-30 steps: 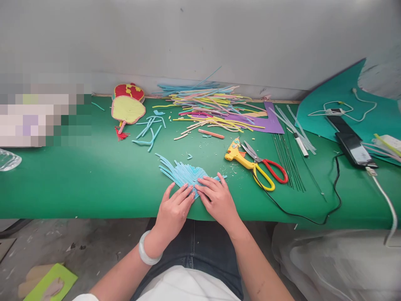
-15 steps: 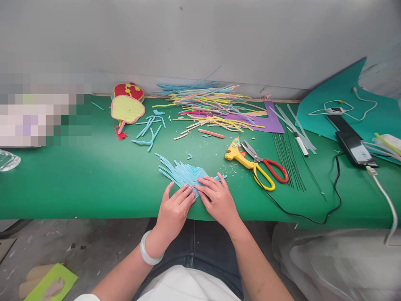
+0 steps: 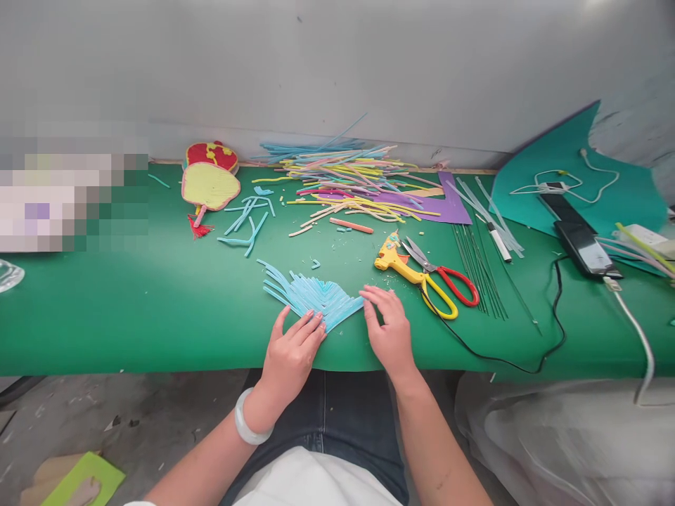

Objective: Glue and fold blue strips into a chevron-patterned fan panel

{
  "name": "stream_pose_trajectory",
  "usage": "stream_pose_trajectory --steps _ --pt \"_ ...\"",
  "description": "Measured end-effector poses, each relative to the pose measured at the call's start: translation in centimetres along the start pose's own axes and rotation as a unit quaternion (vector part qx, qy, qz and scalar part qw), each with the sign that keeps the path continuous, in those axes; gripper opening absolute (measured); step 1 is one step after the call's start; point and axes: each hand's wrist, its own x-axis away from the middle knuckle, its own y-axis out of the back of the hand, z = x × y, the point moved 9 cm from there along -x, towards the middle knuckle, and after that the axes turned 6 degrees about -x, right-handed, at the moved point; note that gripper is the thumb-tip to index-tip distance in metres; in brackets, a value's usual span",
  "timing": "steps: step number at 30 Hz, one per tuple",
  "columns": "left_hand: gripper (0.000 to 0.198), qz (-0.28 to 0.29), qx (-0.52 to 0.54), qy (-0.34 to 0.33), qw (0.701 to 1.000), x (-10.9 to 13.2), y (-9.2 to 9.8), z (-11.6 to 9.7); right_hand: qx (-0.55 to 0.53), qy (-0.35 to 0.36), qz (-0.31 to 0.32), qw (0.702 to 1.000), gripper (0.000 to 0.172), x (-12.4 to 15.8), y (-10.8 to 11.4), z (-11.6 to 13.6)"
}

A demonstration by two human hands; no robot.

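A fan-shaped piece of light blue fuzzy strips [image 3: 321, 295], set side by side in a V pattern, lies near the table's front edge. Loose strip ends stick out at its upper left. My left hand [image 3: 295, 348] rests on the lower left of this piece, fingers stretched out flat over it. At the piece's right end, my right hand [image 3: 389, 327] has thumb and fingertips closed around the tip of a blue strip; its palm is off the piece. A short bent blue offcut [image 3: 315, 265] lies just beyond.
Beyond lie a pile of coloured strips [image 3: 348, 169], blue strips [image 3: 247, 218] and a yellow fan [image 3: 209, 186]. To the right are a yellow glue gun [image 3: 393, 256] with a black cord, scissors [image 3: 458, 284], wires [image 3: 482, 281], a white marker [image 3: 499, 242] and a phone [image 3: 590, 249].
My right hand has moved right, off the middle of the blue piece to its right end, baring the V pattern. My left hand stays on the piece. The view has shifted slightly.
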Motion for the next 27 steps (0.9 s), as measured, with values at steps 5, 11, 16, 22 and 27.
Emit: stream_pose_trajectory --steps 5,11,16,22,27 --pt "0.019 -0.004 0.002 -0.003 1.0 0.0 0.1 0.0 0.06 -0.03 0.037 0.997 0.024 -0.3 0.1 -2.5" --pt "0.018 -0.005 0.007 0.003 1.0 -0.1 0.1 0.2 0.104 -0.039 0.002 0.994 0.019 0.2 0.5 -2.7" --pt "0.018 -0.005 0.007 0.002 1.0 -0.1 0.1 0.1 0.142 -0.034 -0.034 0.989 0.014 0.4 1.2 -2.4" --pt "0.018 -0.007 0.008 0.006 1.0 -0.2 0.1 0.2 0.156 -0.051 -0.043 0.985 0.012 0.4 1.5 -2.3" --pt "0.018 -0.005 0.009 0.004 1.0 -0.2 0.1 0.1 0.159 -0.037 -0.048 0.985 0.013 0.4 1.4 -1.9"
